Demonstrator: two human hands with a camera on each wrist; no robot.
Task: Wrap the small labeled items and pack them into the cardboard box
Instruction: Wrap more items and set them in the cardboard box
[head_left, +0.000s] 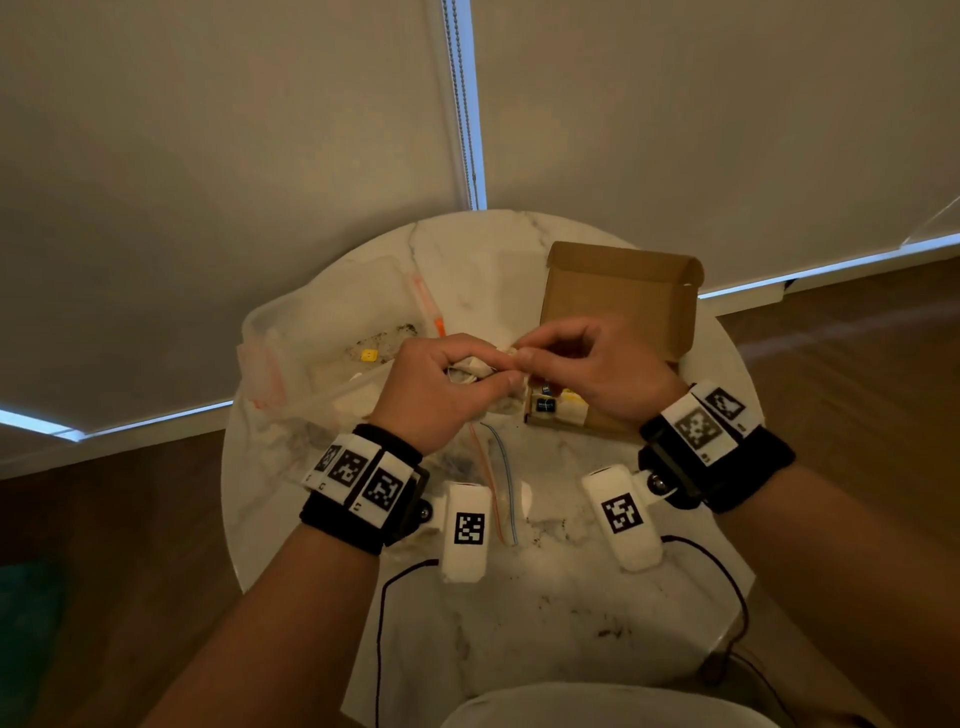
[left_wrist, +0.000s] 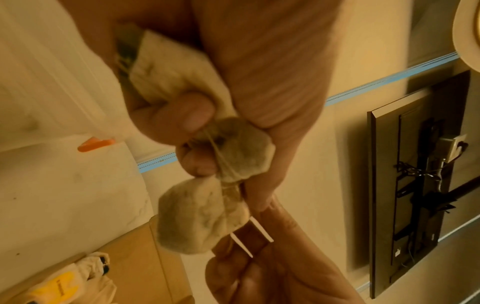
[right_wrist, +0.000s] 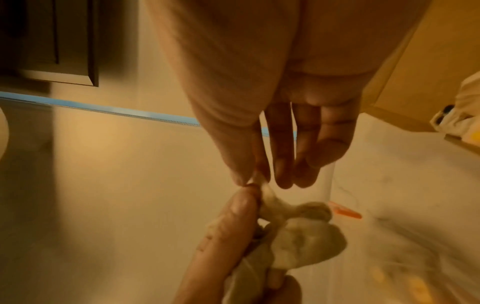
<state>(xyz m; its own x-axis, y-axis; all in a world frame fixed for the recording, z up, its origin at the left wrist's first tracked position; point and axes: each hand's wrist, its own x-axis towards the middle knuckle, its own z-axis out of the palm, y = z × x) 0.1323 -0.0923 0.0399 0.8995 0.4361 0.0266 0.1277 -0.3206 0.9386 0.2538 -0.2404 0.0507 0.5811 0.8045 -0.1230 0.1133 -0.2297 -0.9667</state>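
My left hand (head_left: 447, 382) grips a crumpled off-white wrapped bundle (head_left: 475, 370) above the middle of the table. In the left wrist view the bundle (left_wrist: 205, 214) is bunched into lumps with a thin rubber band (left_wrist: 221, 156) around it. My right hand (head_left: 566, 358) pinches the end of the wrapping (right_wrist: 259, 181) between thumb and forefinger, right at the left thumb tip. The open cardboard box (head_left: 623, 306) stands just behind my right hand. Wrapped items with dark and yellow labels (head_left: 550, 405) lie in its near corner. A yellow-labelled wrapped item (left_wrist: 62, 288) shows in the box.
A clear plastic bin (head_left: 332, 332) with an orange latch (head_left: 439, 325) sits at the left of the round marble table (head_left: 545, 613) and holds small items, one yellow (head_left: 369, 355). A clear zip bag (head_left: 493, 467) lies under my wrists. Black cables (head_left: 382, 597) trail off the near edge.
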